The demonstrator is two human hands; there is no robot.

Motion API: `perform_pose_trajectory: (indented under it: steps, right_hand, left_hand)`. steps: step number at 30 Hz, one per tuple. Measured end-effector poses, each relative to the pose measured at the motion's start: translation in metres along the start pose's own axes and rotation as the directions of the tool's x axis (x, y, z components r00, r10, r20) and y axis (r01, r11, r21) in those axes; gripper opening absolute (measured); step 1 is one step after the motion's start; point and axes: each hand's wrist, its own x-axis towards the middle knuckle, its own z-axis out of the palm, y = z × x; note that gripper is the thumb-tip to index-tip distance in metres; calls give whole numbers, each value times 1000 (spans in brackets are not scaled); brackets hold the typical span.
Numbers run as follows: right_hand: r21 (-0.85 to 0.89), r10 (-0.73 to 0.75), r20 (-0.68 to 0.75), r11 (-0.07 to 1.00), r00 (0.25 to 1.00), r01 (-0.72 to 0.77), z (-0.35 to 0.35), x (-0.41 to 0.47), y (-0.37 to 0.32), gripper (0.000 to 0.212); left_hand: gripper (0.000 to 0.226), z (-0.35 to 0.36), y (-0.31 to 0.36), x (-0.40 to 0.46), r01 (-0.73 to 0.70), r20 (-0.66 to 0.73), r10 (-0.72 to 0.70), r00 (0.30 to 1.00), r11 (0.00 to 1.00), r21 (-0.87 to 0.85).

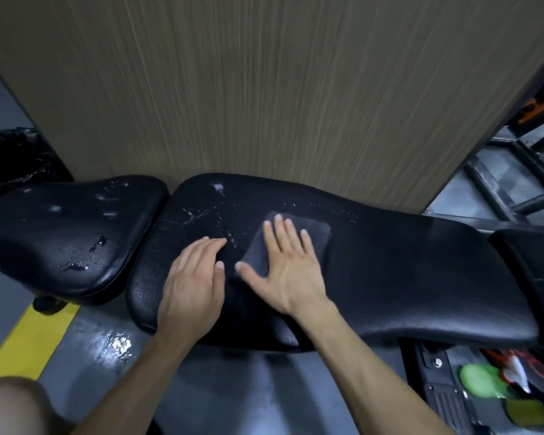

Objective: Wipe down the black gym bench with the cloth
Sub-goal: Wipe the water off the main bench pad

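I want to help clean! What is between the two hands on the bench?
In the head view, only bare black bench with small wet drops lies between the left hand, flat on the pad, and the right hand, pressing the cloth.

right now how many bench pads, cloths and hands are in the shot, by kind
bench pads: 3 (seat pad, long pad, end pad)
cloths: 1 (dark cloth under the right hand)
hands: 2 (left hand flat on the long pad)
total: 6
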Motion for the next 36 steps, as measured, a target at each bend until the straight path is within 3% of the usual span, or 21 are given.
perform_pose_trajectory:
  steps: [2,4,11,19,22,26,28,30,36]
  right_hand:
    - [36,-107,-8,994,994,107,-1,-28,2,96]
    - [66,-106,-65,992,992,111,-4,-53,30,93]
    - [14,312,-89,950,946,-312,-34,-57,169,101]
    - [-70,403,-31,912,915,-404,-32,53,165,95]
    - [-89,304,4,949,953,-302,-23,108,117,88]
    - [-48,-14,44,999,999,16,-11,104,51,81]
    - [8,-158,31,988,987,157,-12,69,53,81]
    - [44,-180,7,983,984,179,-16,50,77,82]
    - [-11,207,5,978,978,-207,-29,108,143,70]
  left_hand:
    - [41,-1,-1,-1,3,-1,-3,1000,1000,3]
    - [40,-1,0,-2,6,0,-6,1000,1000,2]
    - [39,0,1,-2,16,10,-16,1000,1000,-19]
    - [36,2,2,3,-14,-9,14,1000,999,-39]
    - [36,4,2,3,-21,-24,20,1000,999,-31]
    - [36,2,1,3,-29,-25,29,999,999,-28]
    - [37,1,2,2,-22,-25,22,999,999,-33]
    - [37,0,2,1,-4,-32,3,999,999,-42]
    - [37,2,3,2,5,-23,-5,1000,1000,-10]
